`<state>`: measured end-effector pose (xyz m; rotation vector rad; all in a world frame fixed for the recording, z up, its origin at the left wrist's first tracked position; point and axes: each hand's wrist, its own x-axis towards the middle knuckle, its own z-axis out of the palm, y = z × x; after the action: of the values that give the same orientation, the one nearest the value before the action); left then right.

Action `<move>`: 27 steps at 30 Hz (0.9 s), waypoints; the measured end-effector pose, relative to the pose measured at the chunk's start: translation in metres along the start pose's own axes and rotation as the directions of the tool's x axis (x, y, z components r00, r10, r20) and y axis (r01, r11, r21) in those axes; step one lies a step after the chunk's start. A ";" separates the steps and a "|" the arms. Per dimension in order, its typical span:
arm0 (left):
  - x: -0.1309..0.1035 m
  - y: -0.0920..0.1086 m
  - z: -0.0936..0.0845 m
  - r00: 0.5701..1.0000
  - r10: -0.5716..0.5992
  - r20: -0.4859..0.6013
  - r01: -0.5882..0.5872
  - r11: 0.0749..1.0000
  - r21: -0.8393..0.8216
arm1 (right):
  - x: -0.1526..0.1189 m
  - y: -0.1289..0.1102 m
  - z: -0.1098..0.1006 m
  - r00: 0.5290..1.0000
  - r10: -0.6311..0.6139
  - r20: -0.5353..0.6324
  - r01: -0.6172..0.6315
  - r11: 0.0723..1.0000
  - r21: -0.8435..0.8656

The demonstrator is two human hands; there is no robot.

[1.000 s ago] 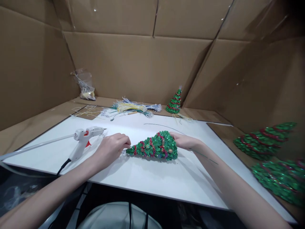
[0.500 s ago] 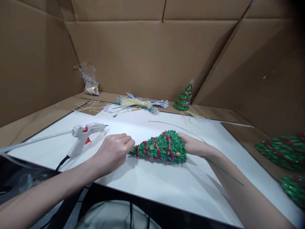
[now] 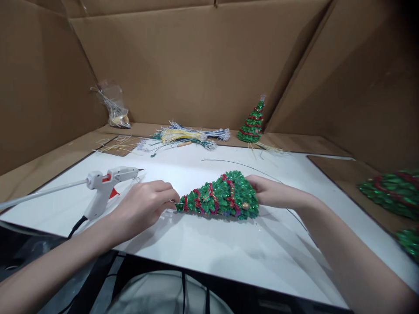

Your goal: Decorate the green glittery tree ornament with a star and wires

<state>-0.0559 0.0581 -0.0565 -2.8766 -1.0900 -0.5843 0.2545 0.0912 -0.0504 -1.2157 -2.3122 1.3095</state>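
A small glittery green Christmas tree (image 3: pixel 219 196) with red garland lies on its side above the white board, tip to the left and base to the right. At its tip, my left hand (image 3: pixel 147 203) has its fingers pinched together; a short thin glint shows there, too small to name. My right hand (image 3: pixel 266 189) holds the tree by its base, its fingertips hidden inside or behind it. A thin dark green wire (image 3: pixel 235 163) runs on the board behind the tree and passes by my right forearm.
A white hot glue gun (image 3: pixel 108 183) rests at the left. Bundles of coloured wires (image 3: pixel 186 135) lie at the back, beside an upright tree (image 3: pixel 252 124). A clear plastic bag (image 3: pixel 114 107) stands back left. More green trees (image 3: pixel 393 192) are at the right edge. Cardboard walls (image 3: pixel 183 61) enclose the board.
My left fingers have drawn slightly left, showing more of the tree's tip. The tree stays in my right hand, turned a little. The whole view has shifted slightly.
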 end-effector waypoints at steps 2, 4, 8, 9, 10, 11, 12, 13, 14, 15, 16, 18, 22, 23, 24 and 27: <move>0.000 -0.002 0.001 1.000 0.022 0.005 -0.022 1.000 -0.016 | -0.001 0.000 -0.001 1.000 -0.003 0.010 0.003 1.000 -0.012; 0.000 -0.003 0.001 0.999 0.049 0.012 -0.049 0.998 -0.030 | -0.002 -0.001 -0.001 1.000 -0.018 0.012 0.018 1.000 -0.019; 0.001 -0.007 0.002 0.995 0.104 0.011 -0.103 0.993 -0.059 | -0.003 -0.004 -0.002 0.998 -0.066 -0.010 0.066 0.998 -0.022; 0.002 -0.008 0.002 0.993 0.118 0.008 -0.117 0.991 -0.060 | -0.003 -0.005 -0.001 0.997 -0.076 -0.011 0.076 0.997 -0.022; 0.003 -0.008 0.002 0.991 0.131 0.003 -0.131 0.990 -0.057 | -0.003 -0.007 -0.001 0.996 -0.084 -0.010 0.084 0.996 -0.019; 0.004 -0.008 0.001 0.989 0.145 -0.002 -0.145 0.988 -0.048 | -0.002 -0.008 0.000 0.996 -0.090 -0.008 0.090 0.996 -0.013; 0.006 -0.008 0.001 0.987 0.162 -0.005 -0.162 0.986 -0.035 | -0.002 -0.009 0.000 0.996 -0.094 -0.006 0.094 0.996 -0.004; 0.007 -0.008 0.000 0.984 0.179 -0.006 -0.179 0.984 -0.019 | -0.002 -0.010 0.001 0.995 -0.096 -0.005 0.096 0.995 0.008; 0.008 -0.007 0.000 0.981 0.195 -0.006 -0.195 0.981 -0.002 | -0.001 -0.011 0.002 0.995 -0.098 -0.005 0.098 0.995 0.020; 0.009 -0.007 0.000 0.978 0.210 -0.003 -0.209 0.978 0.011 | -0.001 -0.011 0.004 0.995 -0.099 -0.008 0.099 0.995 0.029; 0.010 -0.007 -0.001 0.975 0.222 0.000 -0.222 0.975 0.021 | 0.000 -0.011 0.005 0.995 -0.100 -0.013 0.101 0.994 0.034; 0.010 -0.007 -0.001 0.970 0.243 0.000 -0.243 0.970 0.032 | 0.001 -0.011 0.007 0.994 -0.102 -0.032 0.103 0.994 0.034; 0.010 -0.008 0.000 0.951 0.308 -0.028 -0.307 0.951 0.049 | 0.003 -0.006 0.010 0.992 -0.105 -0.075 0.108 0.994 0.035; 0.010 -0.008 0.001 0.946 0.322 -0.024 -0.320 0.946 0.057 | 0.004 -0.005 0.010 0.991 -0.105 -0.081 0.108 0.993 0.038; 0.011 -0.008 0.001 0.943 0.332 -0.015 -0.331 0.941 0.067 | 0.004 -0.004 0.010 0.991 -0.106 -0.084 0.109 0.993 0.043; 0.013 -0.008 0.000 0.935 0.349 0.055 -0.353 0.930 0.097 | 0.005 -0.002 0.009 0.989 -0.122 -0.081 0.128 0.988 0.082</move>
<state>-0.0517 0.0726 -0.0529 -2.8941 -0.5607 -0.4394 0.2453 0.0892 -0.0547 -1.0563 -2.2158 1.2839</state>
